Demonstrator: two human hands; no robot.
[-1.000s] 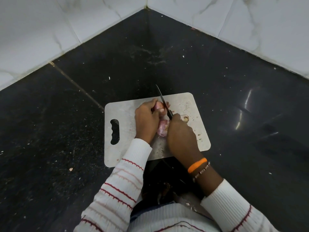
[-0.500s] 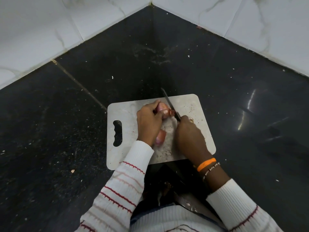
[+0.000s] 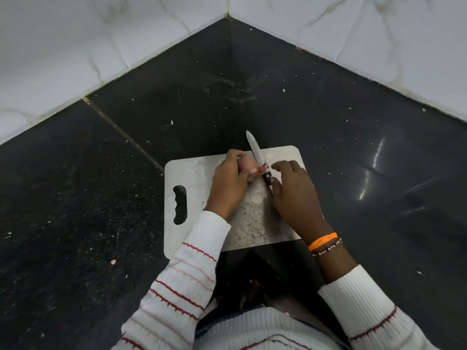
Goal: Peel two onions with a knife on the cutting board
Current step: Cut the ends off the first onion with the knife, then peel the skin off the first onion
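- The left hand [image 3: 228, 183], on the cutting board [image 3: 192, 178], has its grip curled round a pinkish onion [image 3: 246, 164] at the board's far edge.
- The right hand [image 3: 294, 195] holds the knife [image 3: 257, 156] by its dark handle, with the upper fingers looser.
- The blade lies against the onion's right side, a peel scrap beside it; its tip reaches past the board over the dark desk [image 3: 101, 188].

A home kitchen corner, by the look of it: a dark, speckled polished stone bench [image 3: 290, 102] meets two walls of white marble-patterned tiles [image 3: 75, 46] at the far corner. A pale plastic cutting board [image 3: 197, 173] with a handle slot lies on it, strewn with crumbs.
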